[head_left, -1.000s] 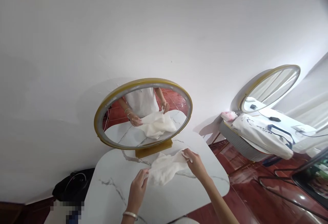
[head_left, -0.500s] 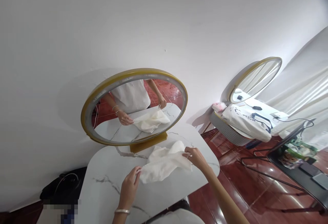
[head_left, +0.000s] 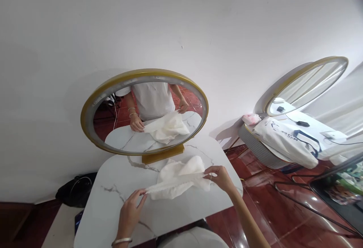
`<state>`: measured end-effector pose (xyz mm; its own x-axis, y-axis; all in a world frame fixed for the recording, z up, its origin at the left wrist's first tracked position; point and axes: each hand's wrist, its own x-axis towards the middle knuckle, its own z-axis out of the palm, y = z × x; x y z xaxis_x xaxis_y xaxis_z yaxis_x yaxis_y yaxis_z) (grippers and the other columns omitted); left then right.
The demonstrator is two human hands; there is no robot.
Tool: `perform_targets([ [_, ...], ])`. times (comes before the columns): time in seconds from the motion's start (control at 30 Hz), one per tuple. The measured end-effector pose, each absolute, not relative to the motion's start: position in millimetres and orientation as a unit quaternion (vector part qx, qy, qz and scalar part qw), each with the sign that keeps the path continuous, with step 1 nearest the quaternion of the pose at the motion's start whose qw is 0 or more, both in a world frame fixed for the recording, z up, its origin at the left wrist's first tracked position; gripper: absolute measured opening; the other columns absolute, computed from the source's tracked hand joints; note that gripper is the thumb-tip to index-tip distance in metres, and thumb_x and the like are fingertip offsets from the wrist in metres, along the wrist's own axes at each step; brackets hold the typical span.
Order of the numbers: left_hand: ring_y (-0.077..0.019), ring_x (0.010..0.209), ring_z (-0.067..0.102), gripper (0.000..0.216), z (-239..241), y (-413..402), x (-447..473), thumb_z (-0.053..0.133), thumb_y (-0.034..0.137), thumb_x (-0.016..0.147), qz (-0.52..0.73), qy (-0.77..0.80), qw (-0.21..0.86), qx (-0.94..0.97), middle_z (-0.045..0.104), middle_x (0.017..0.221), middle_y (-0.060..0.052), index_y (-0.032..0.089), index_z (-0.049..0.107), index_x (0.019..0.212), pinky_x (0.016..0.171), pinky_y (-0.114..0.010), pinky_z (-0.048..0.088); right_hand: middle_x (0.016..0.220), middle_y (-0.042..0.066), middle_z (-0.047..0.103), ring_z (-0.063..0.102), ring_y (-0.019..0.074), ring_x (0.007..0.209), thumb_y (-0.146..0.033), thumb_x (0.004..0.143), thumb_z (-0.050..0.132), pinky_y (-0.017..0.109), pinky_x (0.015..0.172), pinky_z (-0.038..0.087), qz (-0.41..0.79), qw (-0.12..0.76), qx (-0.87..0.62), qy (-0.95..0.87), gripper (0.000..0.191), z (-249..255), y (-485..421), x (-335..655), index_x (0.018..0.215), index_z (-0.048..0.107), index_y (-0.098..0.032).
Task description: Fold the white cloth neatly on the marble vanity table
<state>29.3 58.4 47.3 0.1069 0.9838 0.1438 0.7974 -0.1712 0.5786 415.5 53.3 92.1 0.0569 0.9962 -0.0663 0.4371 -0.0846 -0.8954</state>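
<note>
A crumpled white cloth [head_left: 177, 187] lies on the marble-patterned white table [head_left: 113, 210]. My left hand [head_left: 131, 210], with a bracelet at the wrist, pinches the cloth's left end between thumb and fingers. At the other end my right hand [head_left: 219, 178] pinches the edge in the same way. Between both hands the near edge is drawn out in a nearly straight line, while the rest sits bunched behind it. The oval gold-framed mirror [head_left: 144, 112] on the table reflects both hands and the cloth.
To the right stands a second table with a white printed bag [head_left: 283, 138], a pink-and-white packet [head_left: 251, 119] and another oval mirror [head_left: 309, 85]. A dark chair [head_left: 340, 191] holds packages at the far right. A black bag [head_left: 75, 191] rests left of my table.
My hands have moved a little apart, and the cloth's edge between them is now straighter and raised. The camera view has shifted slightly.
</note>
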Motion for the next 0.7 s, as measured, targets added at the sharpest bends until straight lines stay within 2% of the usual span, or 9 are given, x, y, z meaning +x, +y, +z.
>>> perform_targets([
  [0.23,-0.022,0.081,0.072,0.051,88,69,18,0.046,0.069,0.081,0.262,0.587,0.185,0.744,0.076,0.085,-0.003,0.026,0.074,0.076,0.077,-0.033,0.059,0.087,0.006,0.074,0.068,0.0227,0.086,-0.046,0.075,0.068,0.032,0.079,0.053,0.473,0.381,-0.56,-0.564,0.027,129,60,432,0.079,0.074,-0.02],
  [0.4,-0.0216,0.076,0.072,0.045,144,77,25,0.056,0.066,0.077,0.303,0.56,0.188,0.748,0.076,0.081,-0.003,0.026,0.073,0.07,0.075,-0.033,0.059,0.083,0.007,0.074,0.069,0.0223,0.082,-0.046,0.069,0.075,0.033,0.078,0.055,0.46,0.431,-0.536,-0.561,0.027,161,66,453,0.076,0.075,-0.02],
  [0.47,-0.022,0.077,0.071,0.043,171,79,33,0.059,0.066,0.074,0.298,0.562,0.201,0.745,0.075,0.082,-0.003,0.026,0.073,0.069,0.064,-0.029,0.059,0.082,0.007,0.074,0.069,0.0216,0.08,-0.044,0.067,0.078,0.032,0.075,0.056,0.457,0.451,-0.527,-0.557,0.026,174,68,463,0.073,0.075,-0.02],
  [0.57,-0.0226,0.078,0.07,0.043,206,83,44,0.061,0.066,0.071,0.293,0.578,0.212,0.731,0.075,0.084,-0.004,0.026,0.074,0.069,0.042,-0.022,0.049,0.083,0.008,0.074,0.069,0.0208,0.08,-0.042,0.065,0.081,0.032,0.074,0.057,0.459,0.465,-0.515,-0.554,0.024,193,72,478,0.071,0.074,-0.019],
  [0.63,-0.0222,0.08,0.07,0.042,222,86,49,0.062,0.067,0.07,0.296,0.578,0.211,0.731,0.075,0.085,-0.004,0.027,0.074,0.071,0.047,-0.023,0.052,0.085,0.008,0.074,0.069,0.0208,0.083,-0.041,0.065,0.081,0.033,0.077,0.057,0.455,0.462,-0.516,-0.56,0.024,206,75,488,0.07,0.074,-0.019],
  [0.7,-0.0218,0.083,0.07,0.042,233,89,53,0.063,0.067,0.07,0.3,0.569,0.204,0.738,0.075,0.087,-0.003,0.027,0.075,0.073,0.065,-0.027,0.057,0.086,0.008,0.074,0.069,0.0214,0.085,-0.043,0.064,0.082,0.033,0.079,0.057,0.445,0.451,-0.519,-0.573,0.026,217,78,496,0.07,0.074,-0.019],
])
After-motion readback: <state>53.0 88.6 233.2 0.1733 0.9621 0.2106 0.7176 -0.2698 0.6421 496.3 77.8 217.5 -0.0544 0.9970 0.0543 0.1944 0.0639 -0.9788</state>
